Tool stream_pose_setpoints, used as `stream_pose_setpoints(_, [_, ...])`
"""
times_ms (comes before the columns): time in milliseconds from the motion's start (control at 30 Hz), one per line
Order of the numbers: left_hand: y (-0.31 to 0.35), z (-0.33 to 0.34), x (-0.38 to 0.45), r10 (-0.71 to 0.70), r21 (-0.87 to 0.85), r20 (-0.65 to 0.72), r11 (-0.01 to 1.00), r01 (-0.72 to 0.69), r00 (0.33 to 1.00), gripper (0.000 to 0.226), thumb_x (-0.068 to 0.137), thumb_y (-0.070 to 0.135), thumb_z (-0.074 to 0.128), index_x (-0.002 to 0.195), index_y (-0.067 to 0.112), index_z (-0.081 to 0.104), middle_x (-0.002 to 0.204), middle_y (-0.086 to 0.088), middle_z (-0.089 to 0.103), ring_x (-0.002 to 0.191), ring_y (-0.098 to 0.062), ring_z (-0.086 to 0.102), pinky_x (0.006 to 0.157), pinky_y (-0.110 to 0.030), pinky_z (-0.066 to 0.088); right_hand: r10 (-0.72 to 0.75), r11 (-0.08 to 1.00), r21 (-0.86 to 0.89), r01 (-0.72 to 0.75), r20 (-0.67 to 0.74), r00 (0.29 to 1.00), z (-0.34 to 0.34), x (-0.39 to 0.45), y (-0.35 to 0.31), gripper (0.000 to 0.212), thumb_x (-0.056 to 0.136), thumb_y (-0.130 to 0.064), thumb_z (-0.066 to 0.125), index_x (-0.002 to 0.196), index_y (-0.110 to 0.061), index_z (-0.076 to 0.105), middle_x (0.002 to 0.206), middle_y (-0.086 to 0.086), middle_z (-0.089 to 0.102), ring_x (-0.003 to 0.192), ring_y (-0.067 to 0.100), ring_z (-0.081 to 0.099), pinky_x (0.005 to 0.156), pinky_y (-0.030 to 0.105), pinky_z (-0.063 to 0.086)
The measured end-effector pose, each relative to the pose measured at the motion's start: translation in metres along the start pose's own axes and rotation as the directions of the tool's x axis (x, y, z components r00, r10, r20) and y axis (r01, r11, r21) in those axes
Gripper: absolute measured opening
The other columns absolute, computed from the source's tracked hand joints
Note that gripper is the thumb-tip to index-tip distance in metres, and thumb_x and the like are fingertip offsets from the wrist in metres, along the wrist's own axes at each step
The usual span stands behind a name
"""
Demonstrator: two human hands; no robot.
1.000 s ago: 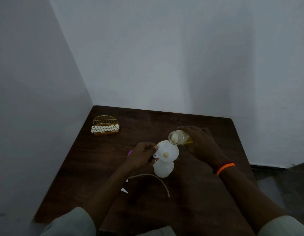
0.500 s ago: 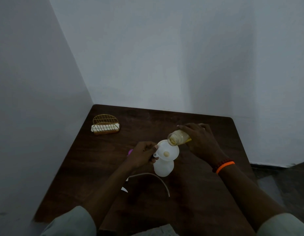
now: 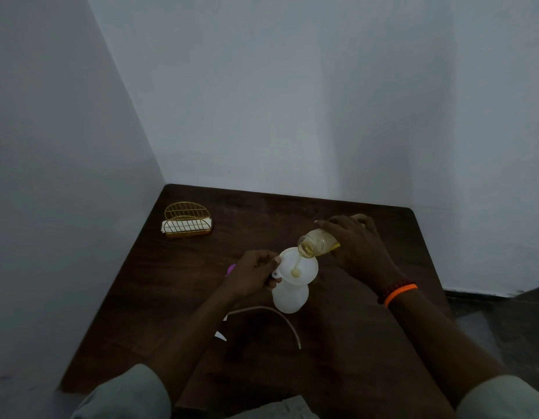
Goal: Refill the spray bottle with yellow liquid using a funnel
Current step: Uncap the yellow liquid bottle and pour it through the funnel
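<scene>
Since a second ago the jar [image 3: 318, 244] has tipped further, mouth now low over the funnel [image 3: 299, 267], and a thin yellow stream [image 3: 298, 263] has started to fall into the funnel's bowl. Right hand [image 3: 357, 247] wraps the jar from above, fingers closed around its body; orange band [image 3: 400, 293] and dark beads at the wrist. Left hand [image 3: 253, 275] pinches the funnel's small tab at the rim, thumb and fingers pressed together on it. Funnel sits in the neck of the white spray bottle [image 3: 290, 297], which stands upright near the middle of the dark wooden table [image 3: 171, 291]. A small yellow pool shows at the funnel's throat. Pale curved dip tube [image 3: 280, 316] lies on the table just in front of the bottle; a bit of pink shows behind the left hand, too hidden to identify. Gold wire holder [image 3: 187, 220] with white paper stands at the far left corner, well apart.
</scene>
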State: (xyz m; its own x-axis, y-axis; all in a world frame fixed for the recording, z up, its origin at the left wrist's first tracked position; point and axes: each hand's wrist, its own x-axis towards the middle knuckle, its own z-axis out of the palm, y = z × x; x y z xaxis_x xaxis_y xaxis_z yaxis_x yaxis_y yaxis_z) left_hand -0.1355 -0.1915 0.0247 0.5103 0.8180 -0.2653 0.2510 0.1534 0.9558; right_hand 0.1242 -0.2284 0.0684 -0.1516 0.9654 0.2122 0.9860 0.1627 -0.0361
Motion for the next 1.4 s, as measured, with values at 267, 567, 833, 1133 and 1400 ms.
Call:
stream_pose_setpoints(267, [0.0003, 0.0001, 0.0009, -0.022, -0.009, -0.001, 1.000, 0.022, 1.000, 0.024, 0.103, 0.022, 0.052, 0.111, 0.006, 0.069, 0.086, -0.012, 0.072, 0.063, -0.011, 0.067, 0.059, -0.023, 0.055, -0.006, 1.000, -0.002, 0.006, -0.035, 0.999, -0.0016, 0.0003, 0.0013, 0.068, 0.076, -0.022, 0.081, 0.137, -0.031, 0.054, 0.132, -0.002, 0.061, 0.119, 0.019, 0.056, 0.103, 0.046, 0.038])
stream_pose_setpoints(567, [0.0013, 0.0003, -0.0009, -0.028, -0.009, -0.008, 1.000, 0.028, 1.000, 0.024, 0.103, 0.022, 0.052, 0.109, 0.007, 0.069, 0.083, -0.010, 0.072, 0.065, -0.012, 0.066, 0.061, -0.024, 0.055, -0.012, 1.000, -0.011, 0.012, -0.048, 0.999, -0.0017, 0.0005, 0.0030, 0.069, 0.076, -0.023, 0.082, 0.139, -0.031, 0.053, 0.133, -0.002, 0.060, 0.122, 0.018, 0.054, 0.103, 0.044, 0.035])
stream_pose_setpoints(833, [0.0028, 0.0010, -0.0025, -0.030, -0.016, -0.007, 0.999, 0.029, 1.000, 0.024, 0.103, 0.022, 0.052, 0.109, 0.005, 0.069, 0.081, -0.010, 0.071, 0.064, -0.013, 0.065, 0.058, -0.024, 0.054, -0.017, 1.000, -0.005, 0.017, -0.058, 0.998, -0.0048, 0.0003, 0.0022, 0.068, 0.075, -0.022, 0.082, 0.137, -0.030, 0.054, 0.132, -0.002, 0.061, 0.121, 0.018, 0.055, 0.103, 0.046, 0.037])
stream_pose_setpoints(1133, [0.0045, 0.0007, -0.0036, -0.017, -0.020, 0.008, 1.000, 0.017, 1.000, 0.025, 0.103, 0.022, 0.052, 0.107, 0.005, 0.070, 0.080, -0.009, 0.070, 0.064, -0.014, 0.064, 0.059, -0.025, 0.054, -0.015, 1.000, -0.009, 0.015, -0.072, 0.997, -0.0041, -0.0010, 0.0019, 0.069, 0.074, -0.019, 0.081, 0.137, -0.031, 0.055, 0.132, -0.004, 0.060, 0.121, 0.017, 0.053, 0.104, 0.044, 0.036])
stream_pose_setpoints(1400, [0.0037, 0.0006, -0.0039, -0.014, -0.030, 0.016, 0.999, 0.015, 1.000, 0.025, 0.103, 0.020, 0.052, 0.107, 0.003, 0.069, 0.078, -0.008, 0.069, 0.064, -0.012, 0.064, 0.059, -0.026, 0.053, -0.009, 1.000, 0.005, 0.009, -0.072, 0.997, -0.0016, -0.0016, 0.0019, 0.069, 0.076, -0.018, 0.081, 0.138, -0.031, 0.053, 0.133, -0.003, 0.059, 0.121, 0.017, 0.053, 0.104, 0.042, 0.034])
